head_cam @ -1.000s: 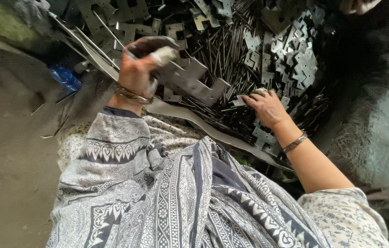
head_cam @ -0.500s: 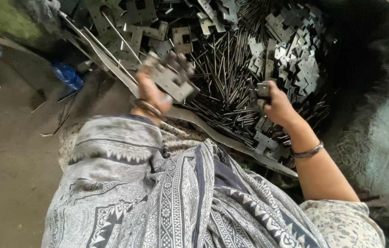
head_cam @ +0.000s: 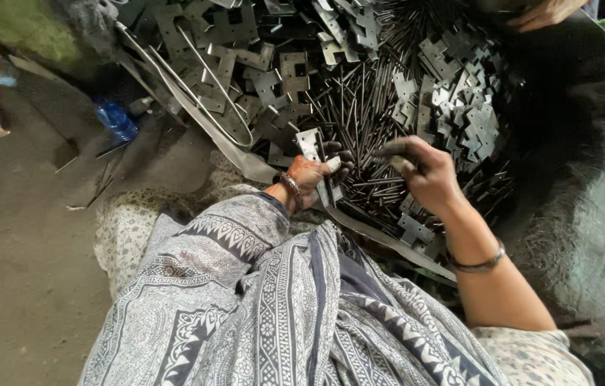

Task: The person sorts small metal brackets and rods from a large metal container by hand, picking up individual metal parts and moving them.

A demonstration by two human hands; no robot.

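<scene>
My left hand grips a flat grey metal plate that stands upright between its fingers, just in front of my knee. My right hand is closed on a thin dark metal pin, its tip pointing left toward the plate. Both hands hover over a heap of loose metal pins in the middle. Stamped metal plates are piled to the right of the pins. More plates lie to the left.
A long bent metal strip edges the heap near my patterned grey garment. A blue plastic bottle lies on the dirt floor at left. Dark fuzzy material borders the right side. Another person's hand shows at the top.
My left hand has lowered with the plate and drawn in toward my knee. My right hand has moved left over the pins and closed in on the left hand.
</scene>
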